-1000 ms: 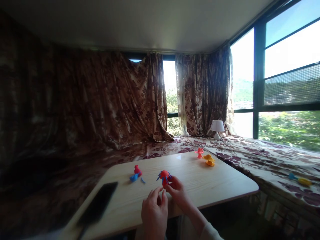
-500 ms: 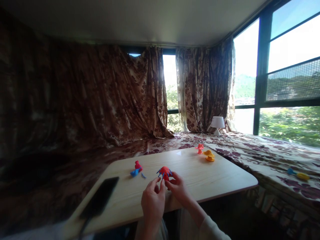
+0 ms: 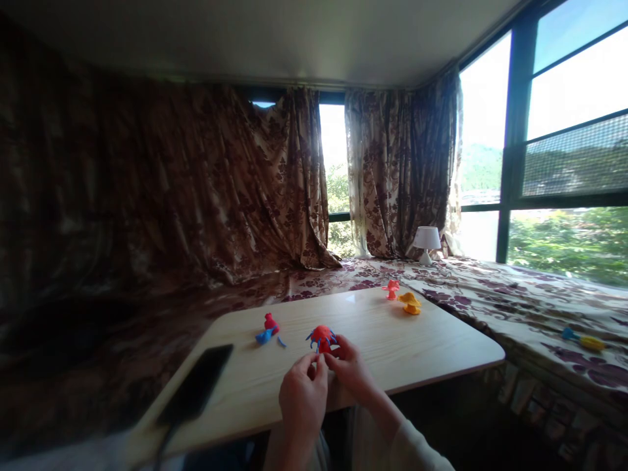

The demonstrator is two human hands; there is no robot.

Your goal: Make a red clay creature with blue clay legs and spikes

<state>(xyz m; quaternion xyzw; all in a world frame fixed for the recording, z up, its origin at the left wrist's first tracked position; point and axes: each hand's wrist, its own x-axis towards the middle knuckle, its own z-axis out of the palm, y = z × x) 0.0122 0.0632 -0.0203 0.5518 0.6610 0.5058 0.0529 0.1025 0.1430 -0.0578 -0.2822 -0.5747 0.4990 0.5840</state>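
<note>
Right hand: my right hand [image 3: 350, 367] is closed in a pinch on the red toy [image 3: 322, 333], fingertips low on its right side.
Left hand: my left hand [image 3: 303, 394] has thumb and finger drawn nearly together at the toy's underside; I can't tell whether they pinch it or something small.
Red toy: between my fingertips, dome up; my fingers hide its base, so I can't say if it touches the table [image 3: 441, 347].
Blue spikes: these spikes [image 3: 321, 345] stick out around the dome, just above my pinch. I'd hold low on the stem, as my right does, so as not to bend them.
Handling: I judge it best to let the right hand steady the toy while the left works with light fingertip pressure, turning the dome rather than squeezing it.
Blue strip: the strip [image 3: 281, 341] lies beyond and left of my grip, thin and easily brushed away.
Blue and pink pieces: the blue piece [image 3: 264, 336] and pink piece [image 3: 270, 323] sit together, farther left.
Black slab: the slab [image 3: 197, 384] lies well left, no logo visible.
Coral and yellow toys: the coral toy [image 3: 391, 290] and yellow toy [image 3: 409, 303] stand far ahead and right.
Writing: I can read no brand or label anywhere.
</note>
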